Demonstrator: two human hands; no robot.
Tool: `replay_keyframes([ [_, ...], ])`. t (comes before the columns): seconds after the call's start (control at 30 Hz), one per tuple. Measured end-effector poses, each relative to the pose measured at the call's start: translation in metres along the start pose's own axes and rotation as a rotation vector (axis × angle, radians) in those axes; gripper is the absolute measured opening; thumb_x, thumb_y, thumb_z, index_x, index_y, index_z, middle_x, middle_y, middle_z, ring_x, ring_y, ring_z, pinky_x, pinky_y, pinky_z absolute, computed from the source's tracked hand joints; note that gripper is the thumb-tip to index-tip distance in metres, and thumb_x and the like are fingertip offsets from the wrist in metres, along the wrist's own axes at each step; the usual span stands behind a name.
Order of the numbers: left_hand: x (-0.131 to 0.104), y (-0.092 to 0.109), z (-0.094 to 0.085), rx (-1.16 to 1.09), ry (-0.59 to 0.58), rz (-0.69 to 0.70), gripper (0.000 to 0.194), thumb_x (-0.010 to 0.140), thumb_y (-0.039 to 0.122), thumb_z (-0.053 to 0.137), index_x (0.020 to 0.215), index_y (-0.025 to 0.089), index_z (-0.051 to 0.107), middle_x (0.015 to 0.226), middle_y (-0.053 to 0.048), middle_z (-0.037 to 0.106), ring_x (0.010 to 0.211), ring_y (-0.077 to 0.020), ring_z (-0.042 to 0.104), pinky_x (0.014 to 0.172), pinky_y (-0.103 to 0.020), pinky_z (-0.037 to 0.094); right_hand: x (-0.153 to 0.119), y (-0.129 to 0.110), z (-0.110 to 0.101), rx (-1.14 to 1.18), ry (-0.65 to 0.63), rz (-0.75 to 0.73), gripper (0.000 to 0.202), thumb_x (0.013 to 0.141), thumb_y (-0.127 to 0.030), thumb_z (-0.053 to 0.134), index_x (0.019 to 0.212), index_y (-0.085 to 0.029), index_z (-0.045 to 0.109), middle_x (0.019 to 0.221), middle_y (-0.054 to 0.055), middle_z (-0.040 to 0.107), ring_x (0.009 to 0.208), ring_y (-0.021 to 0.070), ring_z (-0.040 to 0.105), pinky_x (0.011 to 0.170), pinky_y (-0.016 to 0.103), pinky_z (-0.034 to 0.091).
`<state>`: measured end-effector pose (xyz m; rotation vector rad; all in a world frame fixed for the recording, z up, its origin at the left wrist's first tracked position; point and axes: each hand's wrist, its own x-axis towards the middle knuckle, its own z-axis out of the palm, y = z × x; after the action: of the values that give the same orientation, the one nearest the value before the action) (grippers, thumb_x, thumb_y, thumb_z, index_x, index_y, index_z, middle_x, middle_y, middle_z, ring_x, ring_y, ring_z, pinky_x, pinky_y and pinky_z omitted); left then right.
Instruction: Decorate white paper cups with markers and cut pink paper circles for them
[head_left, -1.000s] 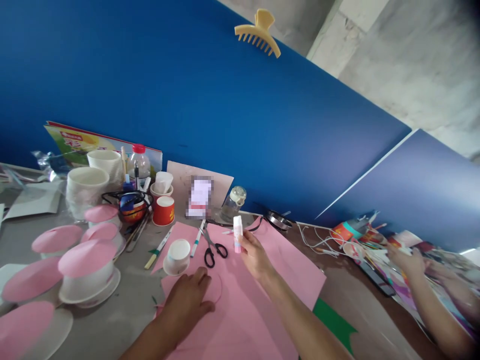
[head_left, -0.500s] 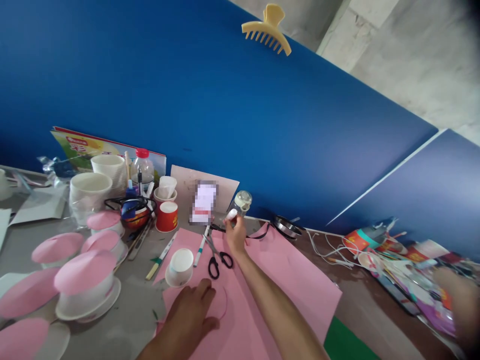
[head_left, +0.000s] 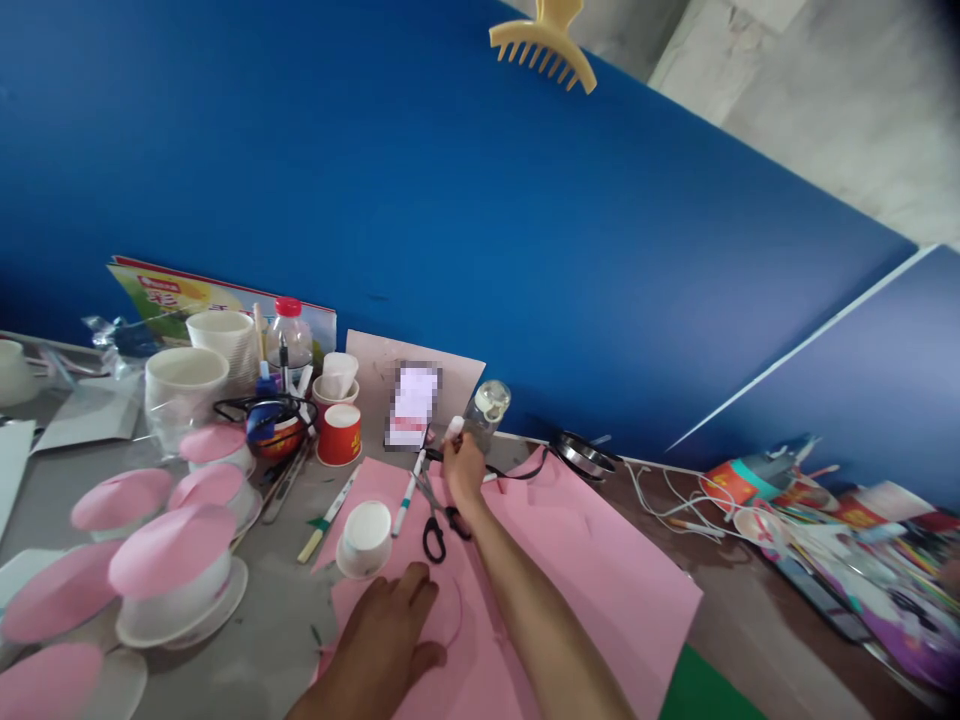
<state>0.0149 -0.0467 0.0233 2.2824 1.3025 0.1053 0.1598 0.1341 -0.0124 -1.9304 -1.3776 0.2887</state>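
Observation:
My right hand [head_left: 465, 468] is closed round a small white-capped item [head_left: 454, 428], mostly hidden by the fingers, in front of a clear bottle [head_left: 489, 408]. My left hand [head_left: 397, 625] rests with its fingers apart on pink paper [head_left: 592, 560], beside a thin curved line drawn there. Black-handled scissors [head_left: 433, 538] lie between the hands, their blades pointing away. Left of them are a white marker [head_left: 409, 495] and an upturned white paper cup [head_left: 367, 528]. A phone [head_left: 412, 405] with a lit, blurred screen leans against a pale board.
Cups topped with pink paper discs [head_left: 172, 550] fill the left side. Behind them stand stacked white cups [head_left: 187, 385] and a red paper cup [head_left: 340, 435]. A roll of tape [head_left: 583, 455], white cables [head_left: 667, 510] and green paper [head_left: 709, 688] are on the right.
My right hand has moved slightly left and lower, with the white-capped item turned more upright. My left hand stays on the paper. A blurred hand at the far right has mostly gone from view.

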Motion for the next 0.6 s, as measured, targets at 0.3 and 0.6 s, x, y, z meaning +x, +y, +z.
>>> replay_keyframes([
  [0.3,0.000,0.000,0.000,0.021,0.015,0.011,0.038,0.081,0.025,0.059,0.118,0.021,0.060,0.130,-0.008,0.056,0.100,-0.0290,0.059,0.091,-0.044,0.045,-0.022,-0.005,-0.036,0.003,-0.061,-0.122,0.031,0.086,-0.029,0.053,0.113,-0.013,0.058,0.107,0.013,0.068,0.099,0.0242,0.062,0.086,0.034,0.043],
  [0.6,-0.001,-0.009,0.010,0.002,0.107,0.077,0.031,0.084,0.026,0.055,0.114,0.021,0.061,0.125,-0.009,0.057,0.098,-0.0270,0.060,0.087,-0.041,0.045,-0.106,0.022,-0.109,-0.023,-0.426,-0.285,0.015,0.079,-0.013,0.057,0.087,-0.017,0.070,0.092,0.008,0.069,0.083,0.0192,0.067,0.075,0.026,0.049],
])
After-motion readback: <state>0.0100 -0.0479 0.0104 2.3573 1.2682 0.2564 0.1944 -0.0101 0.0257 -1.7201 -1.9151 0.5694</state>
